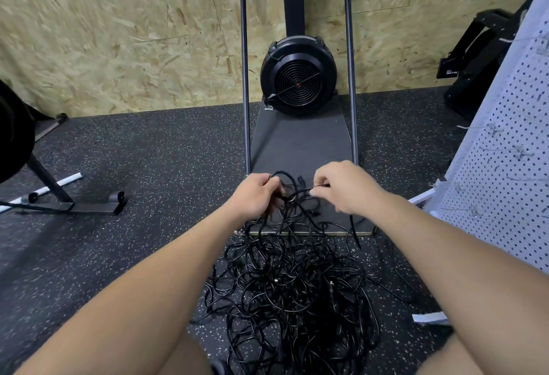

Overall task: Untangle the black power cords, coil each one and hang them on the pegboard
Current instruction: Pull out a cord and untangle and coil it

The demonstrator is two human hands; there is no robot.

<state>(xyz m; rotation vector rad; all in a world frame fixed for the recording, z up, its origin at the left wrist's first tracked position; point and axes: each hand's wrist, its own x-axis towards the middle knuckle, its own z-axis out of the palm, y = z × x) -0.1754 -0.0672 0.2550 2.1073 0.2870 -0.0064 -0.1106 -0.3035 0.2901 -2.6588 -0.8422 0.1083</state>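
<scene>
A big tangle of black power cords (292,291) lies on the speckled rubber floor in front of me. Several strands rise from it to my hands. My left hand (257,195) grips a bunch of looped cord, fingers curled round it. My right hand (341,186) pinches a single cord strand between thumb and fingers, just right of the left hand. A short stretch of cord runs between the two hands. The white pegboard (505,166) stands at the right edge, with several metal hooks sticking out.
A black fan machine (298,74) on a dark platform (300,149) with two upright metal bars stands straight ahead against the chipboard wall. A black equipment stand (65,199) sits at left. A white strip (430,318) lies on the floor at right.
</scene>
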